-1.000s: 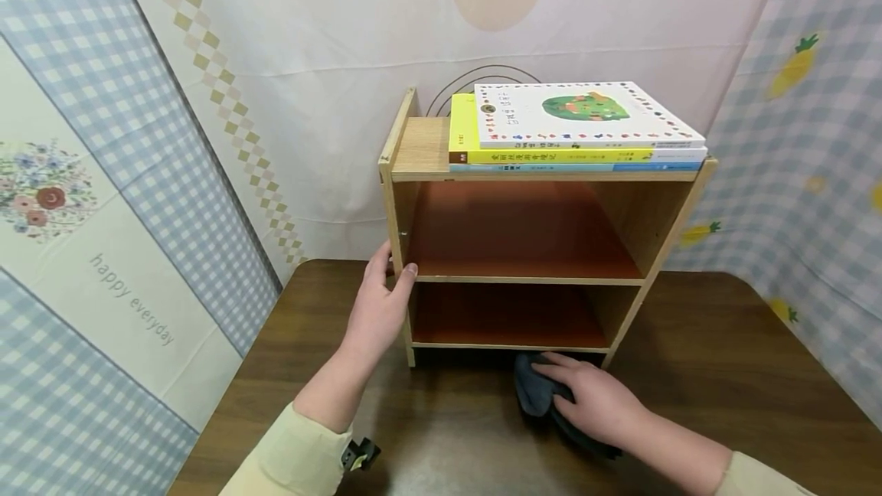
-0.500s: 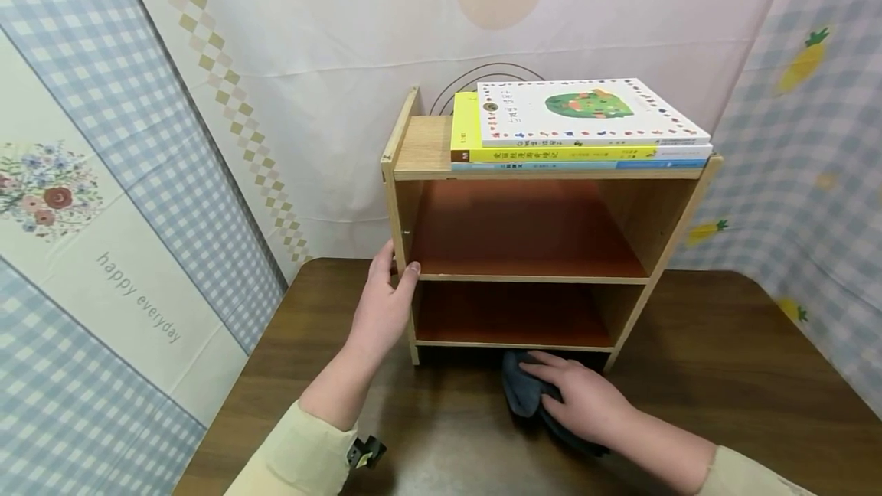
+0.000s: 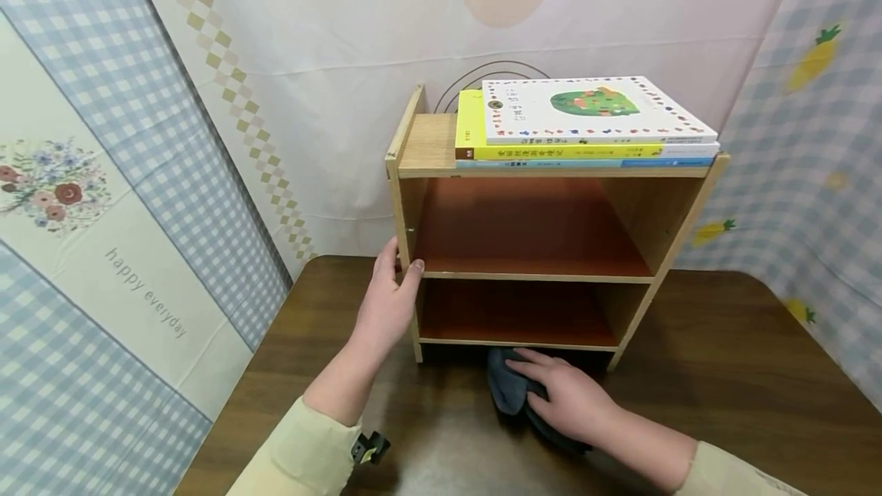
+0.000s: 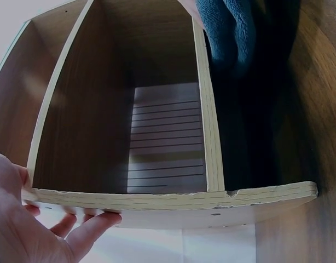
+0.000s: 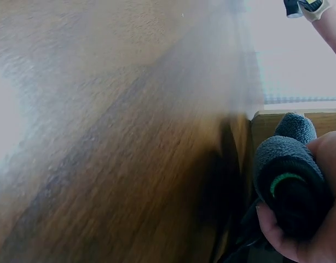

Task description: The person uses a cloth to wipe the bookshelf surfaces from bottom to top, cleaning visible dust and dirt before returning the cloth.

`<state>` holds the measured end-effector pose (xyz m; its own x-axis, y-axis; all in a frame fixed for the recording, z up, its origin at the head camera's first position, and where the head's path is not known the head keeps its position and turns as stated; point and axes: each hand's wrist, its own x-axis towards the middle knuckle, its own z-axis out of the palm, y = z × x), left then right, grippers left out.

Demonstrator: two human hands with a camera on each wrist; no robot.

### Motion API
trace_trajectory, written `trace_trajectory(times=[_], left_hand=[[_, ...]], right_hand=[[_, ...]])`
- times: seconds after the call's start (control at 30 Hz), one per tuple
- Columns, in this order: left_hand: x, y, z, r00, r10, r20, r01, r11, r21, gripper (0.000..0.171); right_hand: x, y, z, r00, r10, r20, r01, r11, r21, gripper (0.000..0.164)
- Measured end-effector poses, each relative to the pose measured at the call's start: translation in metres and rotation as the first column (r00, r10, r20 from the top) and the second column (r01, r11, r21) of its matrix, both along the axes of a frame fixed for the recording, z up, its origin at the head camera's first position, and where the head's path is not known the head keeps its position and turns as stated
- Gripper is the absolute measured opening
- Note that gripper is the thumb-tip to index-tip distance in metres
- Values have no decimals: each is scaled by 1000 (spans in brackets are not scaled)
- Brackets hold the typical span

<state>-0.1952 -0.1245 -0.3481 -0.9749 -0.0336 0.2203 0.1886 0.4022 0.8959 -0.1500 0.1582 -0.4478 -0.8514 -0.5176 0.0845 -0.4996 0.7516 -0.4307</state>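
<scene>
A small wooden shelf with reddish-brown boards stands on the table. My left hand grips its left side panel, thumb at the front edge and fingers behind on the outer face. Under the lowest board, my right hand holds a bunched dark blue-grey cloth. Close up in the right wrist view, the cloth is folded over in the fingers, with a green line of stitching inside. In the left wrist view, part of the fluffy cloth hangs beside the lowest board.
Several picture books lie stacked on the shelf's top, overlapping its right side. The dark wood table extends to both sides. Patterned curtains hang behind and at the sides. A black device sits at the left wrist.
My right hand has slid left with the cloth along the front of the shelf's bottom. My left hand keeps its grip on the side panel. The head view has shifted slightly.
</scene>
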Motion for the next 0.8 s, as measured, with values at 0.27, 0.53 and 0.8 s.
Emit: trace_trajectory(times=[0.27,0.53,0.8], left_hand=[[-1,1,0,1000,4,-21,-4,1000,-7,56],[1,0,0,1000,29,-9,-30,999,-42,57],[1,2,1,999,39,9,-38,998,-50,59]], right_hand=[[-2,-13,-2,1000,2,-2,-2,1000,-11,46],[-3,-27,-4,1000,5,-5,-5,1000,-21,46],[-5,-41,-6,999,36,8,-36,998,-54,47]])
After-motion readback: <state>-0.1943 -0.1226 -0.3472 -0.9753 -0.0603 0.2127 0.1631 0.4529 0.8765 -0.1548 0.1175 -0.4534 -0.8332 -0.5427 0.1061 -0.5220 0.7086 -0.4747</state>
